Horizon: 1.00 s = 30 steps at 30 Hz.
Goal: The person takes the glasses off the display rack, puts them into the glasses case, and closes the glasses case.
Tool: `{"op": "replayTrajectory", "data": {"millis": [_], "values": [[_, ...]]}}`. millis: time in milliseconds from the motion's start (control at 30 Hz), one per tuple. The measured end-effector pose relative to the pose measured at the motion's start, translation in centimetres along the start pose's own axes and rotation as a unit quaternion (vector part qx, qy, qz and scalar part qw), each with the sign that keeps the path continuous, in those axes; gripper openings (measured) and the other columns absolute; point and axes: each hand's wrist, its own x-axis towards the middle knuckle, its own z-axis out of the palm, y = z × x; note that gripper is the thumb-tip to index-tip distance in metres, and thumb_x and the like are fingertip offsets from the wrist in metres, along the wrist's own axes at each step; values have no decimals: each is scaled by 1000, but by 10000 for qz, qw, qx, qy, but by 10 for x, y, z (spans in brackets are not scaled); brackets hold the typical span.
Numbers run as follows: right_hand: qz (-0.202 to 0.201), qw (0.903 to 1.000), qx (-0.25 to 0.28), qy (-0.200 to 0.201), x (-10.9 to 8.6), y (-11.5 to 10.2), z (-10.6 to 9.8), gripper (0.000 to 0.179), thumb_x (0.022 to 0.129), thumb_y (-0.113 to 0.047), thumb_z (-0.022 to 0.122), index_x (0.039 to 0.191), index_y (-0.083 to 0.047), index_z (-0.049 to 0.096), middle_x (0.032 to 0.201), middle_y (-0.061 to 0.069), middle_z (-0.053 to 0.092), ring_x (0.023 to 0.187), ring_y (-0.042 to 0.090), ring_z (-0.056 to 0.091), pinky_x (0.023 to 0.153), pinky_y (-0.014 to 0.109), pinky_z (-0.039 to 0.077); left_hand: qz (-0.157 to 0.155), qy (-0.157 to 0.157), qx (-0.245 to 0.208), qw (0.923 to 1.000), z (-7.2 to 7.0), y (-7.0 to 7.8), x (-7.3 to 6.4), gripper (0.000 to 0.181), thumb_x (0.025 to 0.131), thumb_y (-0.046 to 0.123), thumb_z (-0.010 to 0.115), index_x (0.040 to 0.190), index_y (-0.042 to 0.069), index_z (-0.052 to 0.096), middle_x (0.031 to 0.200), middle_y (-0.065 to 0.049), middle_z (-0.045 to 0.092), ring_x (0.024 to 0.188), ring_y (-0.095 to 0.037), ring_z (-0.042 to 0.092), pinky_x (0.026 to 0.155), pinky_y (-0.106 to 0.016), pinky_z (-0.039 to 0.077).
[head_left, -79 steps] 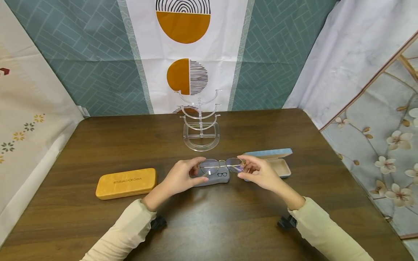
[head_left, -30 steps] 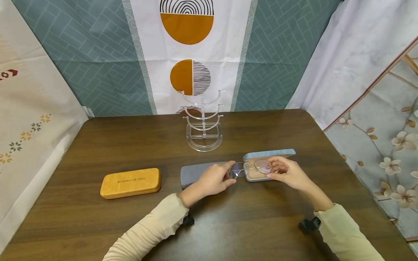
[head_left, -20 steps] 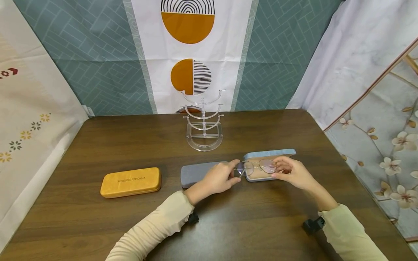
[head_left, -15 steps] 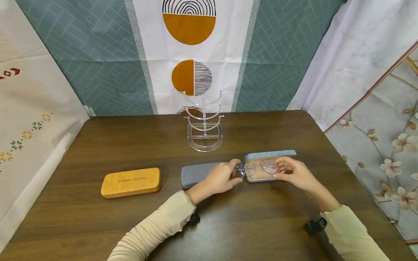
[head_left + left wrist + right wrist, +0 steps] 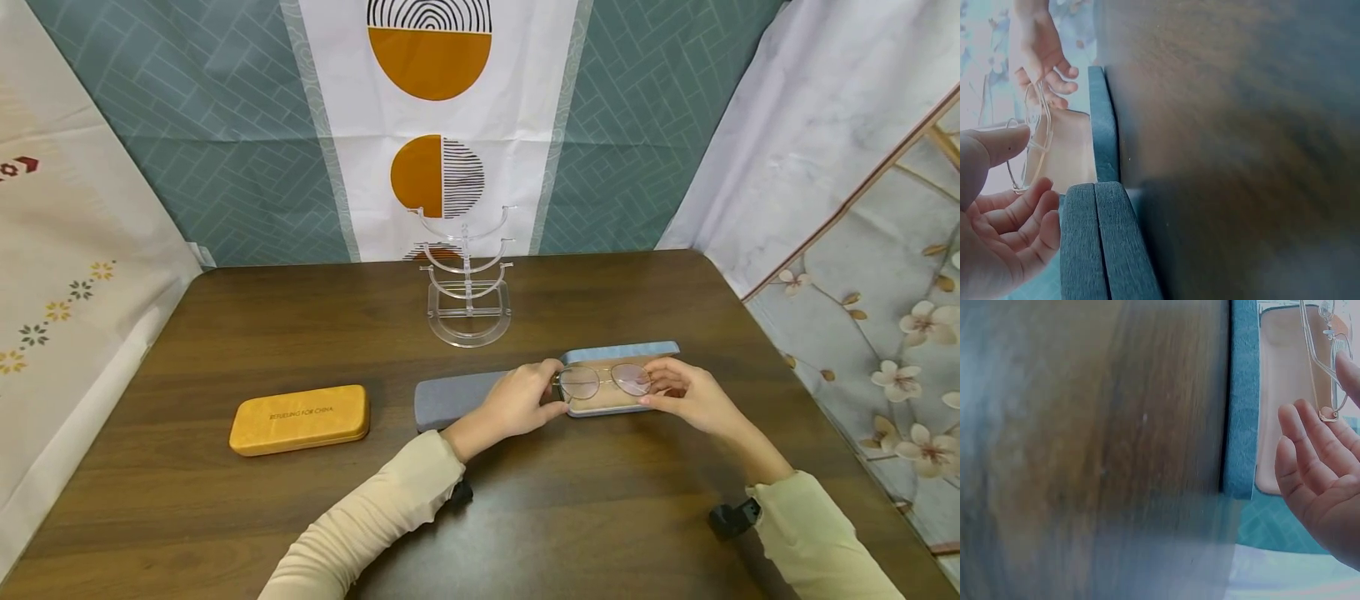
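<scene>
Thin-rimmed eyeglasses (image 5: 632, 380) are held level over an open light-blue glasses case (image 5: 618, 352) with a beige lining. My left hand (image 5: 521, 402) pinches their left end between thumb and fingers. At the other end, my right hand (image 5: 690, 398) pinches the frame near the right lens. In the right wrist view, the folded temples of the eyeglasses (image 5: 1311, 347) hang above the beige inside of the case (image 5: 1279, 375). Partly behind my left hand lies a grey glasses case (image 5: 453, 400), closed; the left wrist view shows this grey case (image 5: 1107, 244) below the left fingers.
A yellow glasses case (image 5: 300, 420), closed, lies on the left of the brown table (image 5: 480, 533). Further back in the middle stands a clear tiered display stand (image 5: 468, 312) with curved arms. Patterned cloths hang behind and on both sides.
Both hands have carried the eyeglasses to the right, from over the grey case to over the open light-blue case. The cases and stand have stayed where they were.
</scene>
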Motion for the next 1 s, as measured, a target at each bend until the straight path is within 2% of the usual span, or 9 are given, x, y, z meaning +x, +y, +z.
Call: {"op": "replayTrajectory", "data": {"millis": [167, 300, 500, 633, 733, 833, 1000], "values": [[47, 10000, -2, -9, 0, 3, -3, 37, 78, -2, 70, 110, 7, 54, 98, 21, 62, 80, 4, 59, 64, 23, 50, -64, -34, 197, 9998, 1, 1, 4, 48, 81, 27, 70, 116, -1, 54, 86, -6, 63, 74, -12, 56, 57, -16, 43], [113, 9999, -76, 10, 0, 5, -5, 38, 78, -4, 71, 111, 6, 54, 98, 20, 61, 83, 6, 59, 65, 23, 51, -126, -59, 275, 9995, 4, 4, 7, 49, 80, 29, 71, 117, -1, 55, 88, -6, 64, 76, -13, 57, 59, -16, 44], [88, 9990, -441, 42, -1, 10, -10, 39, 76, -5, 73, 110, 4, 56, 93, 14, 62, 80, 11, 60, 64, 22, 48, -270, -16, 347, 9990, 9, 8, 10, 48, 79, 29, 72, 115, 1, 57, 87, -4, 66, 68, -7, 59, 53, -12, 43], [56, 9979, -642, 42, 0, 10, -11, 38, 74, -2, 74, 107, 6, 57, 87, 12, 60, 73, 7, 57, 63, 21, 46, -410, -80, 409, 9983, 10, 12, 12, 48, 78, 29, 72, 115, 3, 58, 80, -2, 64, 55, -5, 50, 44, -12, 37], [54, 9973, -734, 18, 1, 10, -12, 39, 72, -1, 74, 106, 6, 57, 82, 9, 57, 66, 4, 53, 59, 21, 45, -567, -174, 627, 9963, 13, 14, 14, 47, 78, 32, 72, 114, 5, 59, 69, 2, 59, 50, -6, 47, 41, -16, 36], [81, 9970, -767, -15, 3, 15, -14, 39, 72, -4, 75, 106, 4, 58, 75, 4, 52, 57, 5, 46, 52, 21, 40, -712, -256, 930, 9928, 16, 15, 18, 45, 78, 36, 72, 110, 7, 59, 62, 5, 54, 50, -8, 50, 39, -20, 38], [175, 9973, -710, -99, 5, 18, -17, 37, 73, -8, 76, 105, 1, 58, 65, 0, 43, 50, 3, 34, 44, 22, 31, -807, -373, 1213, 9886, 20, 18, 26, 37, 78, 36, 72, 100, 9, 61, 60, 6, 50, 51, -8, 49, 39, -23, 39]]}}
